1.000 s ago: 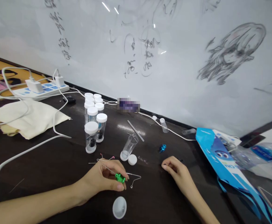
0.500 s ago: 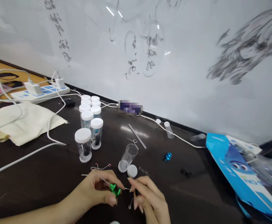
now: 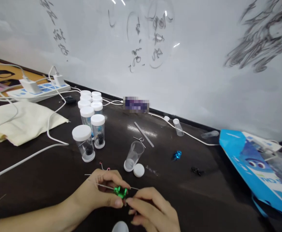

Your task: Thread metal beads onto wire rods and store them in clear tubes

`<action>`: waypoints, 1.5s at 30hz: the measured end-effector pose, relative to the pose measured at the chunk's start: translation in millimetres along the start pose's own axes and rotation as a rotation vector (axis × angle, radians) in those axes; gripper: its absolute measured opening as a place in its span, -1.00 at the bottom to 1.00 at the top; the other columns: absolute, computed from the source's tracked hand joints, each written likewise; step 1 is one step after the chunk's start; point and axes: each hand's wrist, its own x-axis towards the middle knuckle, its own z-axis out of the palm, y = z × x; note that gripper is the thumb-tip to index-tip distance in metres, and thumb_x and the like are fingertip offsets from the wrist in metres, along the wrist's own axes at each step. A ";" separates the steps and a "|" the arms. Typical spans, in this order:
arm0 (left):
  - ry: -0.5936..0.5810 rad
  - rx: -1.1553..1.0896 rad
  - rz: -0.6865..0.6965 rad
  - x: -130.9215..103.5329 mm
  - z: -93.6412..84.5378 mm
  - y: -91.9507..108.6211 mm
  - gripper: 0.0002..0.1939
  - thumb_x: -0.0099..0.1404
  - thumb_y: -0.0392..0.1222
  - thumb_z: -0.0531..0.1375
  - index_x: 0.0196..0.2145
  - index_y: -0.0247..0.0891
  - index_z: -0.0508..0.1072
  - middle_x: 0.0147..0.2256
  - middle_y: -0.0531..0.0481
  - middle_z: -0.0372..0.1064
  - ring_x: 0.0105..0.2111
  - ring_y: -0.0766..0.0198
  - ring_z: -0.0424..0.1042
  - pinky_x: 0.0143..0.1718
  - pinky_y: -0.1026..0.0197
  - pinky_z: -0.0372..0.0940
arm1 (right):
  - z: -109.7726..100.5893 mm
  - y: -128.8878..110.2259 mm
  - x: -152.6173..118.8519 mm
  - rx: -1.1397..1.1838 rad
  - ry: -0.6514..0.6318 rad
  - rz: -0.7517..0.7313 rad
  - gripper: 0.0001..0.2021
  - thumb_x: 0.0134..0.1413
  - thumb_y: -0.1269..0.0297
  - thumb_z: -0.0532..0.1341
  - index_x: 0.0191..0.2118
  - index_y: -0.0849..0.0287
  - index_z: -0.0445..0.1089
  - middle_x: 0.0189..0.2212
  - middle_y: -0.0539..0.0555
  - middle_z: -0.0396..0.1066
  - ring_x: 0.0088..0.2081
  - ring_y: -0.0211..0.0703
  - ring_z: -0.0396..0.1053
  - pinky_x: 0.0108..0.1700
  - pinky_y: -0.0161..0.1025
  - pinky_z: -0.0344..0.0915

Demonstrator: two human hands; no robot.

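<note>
My left hand is closed around a small shiny green metal part, held between thumb and fingers. A thin wire runs along the palm to the part's left side, and a fine wire tip sticks out beyond the fingertips on the right. My right hand has its fingers pinched together just below and right of the green part; what they hold is hidden. Behind the hands a clear tube leans on its side near a round white cap. Pink-looped wires lie behind my left hand.
Several capped clear jars stand left of centre. A blue metal part, black pieces and a clear stick lie on the dark table. A blue bag is at right; cables, cloth and power strip at left.
My right fingers have come in against the green part, and the looped wire that hung from them no longer shows. The view has tipped downward, bringing more of a white round object into the bottom edge.
</note>
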 end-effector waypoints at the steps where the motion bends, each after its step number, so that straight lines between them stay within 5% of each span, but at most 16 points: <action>1: 0.011 -0.016 -0.019 0.1 0.2 0.4 -0.71 -0.15 -0.18 0.51 -0.39 -0.18 0.65 -0.45 0.05 0.43 -0.43 0.33 0.40 -0.38 0.33 0.29 | -2.8 0.0 2.8 0.032 -0.027 -0.014 -0.67 0.26 0.33 0.20 0.10 -0.13 0.41 -0.22 0.08 0.47 -0.38 -0.18 0.53 -0.39 -0.35 0.51; 4: 0.031 -0.078 -0.052 0.2 1.3 1.6 -0.71 -0.15 -0.20 0.51 -0.39 -0.21 0.64 -0.45 0.04 0.48 -0.41 0.31 0.45 -0.35 0.33 0.31 | -8.0 -0.6 10.9 0.078 -0.036 -0.024 -0.59 0.16 0.47 0.26 0.09 -0.05 0.40 -0.25 0.06 0.47 -0.35 -0.17 0.51 -0.31 -0.31 0.51; 7: 0.016 -0.133 -0.053 0.5 1.4 2.2 -0.70 -0.16 -0.20 0.51 -0.39 -0.23 0.64 -0.46 0.03 0.50 -0.44 0.32 0.48 -0.37 0.35 0.32 | -3.8 -1.7 17.8 0.088 0.057 0.061 -0.70 0.06 0.54 0.29 -0.12 0.03 0.49 -0.34 0.03 0.46 -0.38 -0.19 0.46 -0.34 -0.32 0.44; 14: 0.086 -0.260 -0.120 -1.2 -3.8 3.7 -0.70 -0.22 -0.30 0.51 -0.44 -0.25 0.63 -0.47 0.03 0.52 -0.49 0.34 0.49 -0.41 0.37 0.33 | 16.9 -1.2 27.4 0.243 0.201 0.297 -0.81 0.00 0.51 0.33 -0.24 0.11 0.49 -0.40 -0.01 0.44 -0.46 -0.26 0.40 -0.42 -0.37 0.35; 20: 0.103 -0.248 -0.166 -2.8 -5.4 -4.1 -0.67 -0.24 -0.34 0.51 -0.43 -0.23 0.62 -0.47 0.02 0.54 -0.48 0.27 0.52 -0.43 0.34 0.34 | 6.1 6.5 22.4 0.232 0.098 0.091 -0.76 0.03 0.51 0.35 -0.18 0.05 0.50 -0.31 0.03 0.46 -0.40 -0.20 0.48 -0.36 -0.30 0.43; 31: 0.061 -0.174 -0.219 -6.3 3.7 9.5 -0.75 -0.19 -0.43 0.46 -0.49 -0.21 0.61 -0.52 0.08 0.55 -0.49 0.35 0.49 -0.45 0.40 0.30 | 6.4 6.4 19.8 0.183 0.041 0.065 -0.69 -0.04 0.51 0.41 -0.18 0.01 0.50 -0.29 0.02 0.43 -0.41 -0.21 0.45 -0.40 -0.31 0.44; 37: 0.035 -0.211 -0.223 -6.9 1.8 4.6 -0.70 -0.23 -0.31 0.52 -0.47 -0.27 0.59 -0.52 0.05 0.56 -0.54 0.37 0.48 -0.47 0.39 0.32 | 4.9 8.6 16.9 0.114 0.033 0.004 -0.60 -0.06 0.56 0.41 -0.11 -0.02 0.48 -0.30 0.03 0.46 -0.37 -0.16 0.47 -0.37 -0.28 0.43; 45: 0.073 -0.216 -0.228 -7.0 1.1 -4.0 -0.68 -0.29 -0.31 0.54 -0.51 -0.30 0.58 -0.55 0.06 0.53 -0.57 0.38 0.48 -0.51 0.42 0.33 | 9.6 8.3 15.7 0.077 0.087 -0.059 -0.72 -0.03 0.49 0.41 -0.17 0.09 0.49 -0.34 0.04 0.48 -0.41 -0.19 0.47 -0.42 -0.32 0.41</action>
